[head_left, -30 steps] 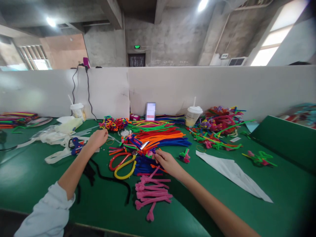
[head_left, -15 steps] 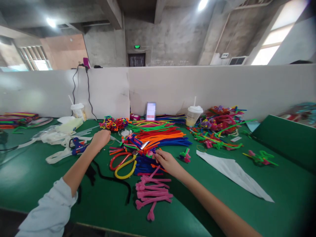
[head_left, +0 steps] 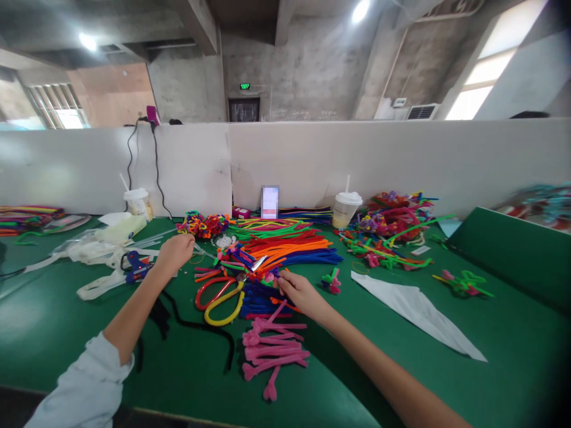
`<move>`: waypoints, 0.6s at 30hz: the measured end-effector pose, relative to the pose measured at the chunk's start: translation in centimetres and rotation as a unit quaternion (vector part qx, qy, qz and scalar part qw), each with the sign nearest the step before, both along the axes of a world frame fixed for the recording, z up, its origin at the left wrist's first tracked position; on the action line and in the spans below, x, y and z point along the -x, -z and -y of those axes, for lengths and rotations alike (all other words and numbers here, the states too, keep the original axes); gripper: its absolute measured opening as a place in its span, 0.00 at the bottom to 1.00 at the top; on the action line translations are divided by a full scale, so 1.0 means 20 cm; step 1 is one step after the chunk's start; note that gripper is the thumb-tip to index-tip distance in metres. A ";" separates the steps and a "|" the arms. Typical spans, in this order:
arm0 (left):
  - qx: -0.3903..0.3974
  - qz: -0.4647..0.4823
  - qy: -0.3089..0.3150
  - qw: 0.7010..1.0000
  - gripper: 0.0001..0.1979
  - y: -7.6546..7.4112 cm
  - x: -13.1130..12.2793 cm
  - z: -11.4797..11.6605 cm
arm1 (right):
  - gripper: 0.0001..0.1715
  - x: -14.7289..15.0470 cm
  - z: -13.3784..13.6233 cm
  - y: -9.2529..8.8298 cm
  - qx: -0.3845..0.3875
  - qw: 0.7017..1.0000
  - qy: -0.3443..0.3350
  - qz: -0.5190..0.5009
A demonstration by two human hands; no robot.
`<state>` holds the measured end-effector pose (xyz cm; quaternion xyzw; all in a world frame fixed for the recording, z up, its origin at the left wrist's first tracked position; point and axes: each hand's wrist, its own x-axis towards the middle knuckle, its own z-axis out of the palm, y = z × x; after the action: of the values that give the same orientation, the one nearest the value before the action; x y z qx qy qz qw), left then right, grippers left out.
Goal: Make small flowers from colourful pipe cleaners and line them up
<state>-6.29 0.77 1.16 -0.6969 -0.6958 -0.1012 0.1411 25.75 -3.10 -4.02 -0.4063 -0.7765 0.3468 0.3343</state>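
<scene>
Pipe cleaners (head_left: 261, 295), blue bundle, lie on the green surface (head_left: 66, 321) right under the right hand (head_left: 300, 291) fingers (head_left: 285, 284). Those are drawn together on the bundle; pinching or just touching, cannot tell. Scissors (head_left: 220, 295) just left of them. Left hand (head_left: 176, 251) fingers curled shut, well apart.
</scene>
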 end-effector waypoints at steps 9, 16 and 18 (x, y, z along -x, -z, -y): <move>-0.069 0.006 0.005 0.998 0.15 -0.01 0.02 -0.01 | 0.13 -0.01 0.00 0.01 0.001 1.000 -0.004 -0.002; -0.126 0.013 0.021 0.992 0.14 -0.04 0.02 0.00 | 0.13 0.00 -0.01 0.02 -0.002 1.000 -0.001 0.002; -0.137 0.010 0.020 0.990 0.14 -0.07 0.02 -0.01 | 0.12 0.00 -0.01 0.02 -0.001 1.000 -0.001 0.003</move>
<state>-6.60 0.88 2.53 -0.6839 -0.6625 -0.2054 0.2260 25.82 -2.89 -4.37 -0.4062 -0.7781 0.3456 0.3318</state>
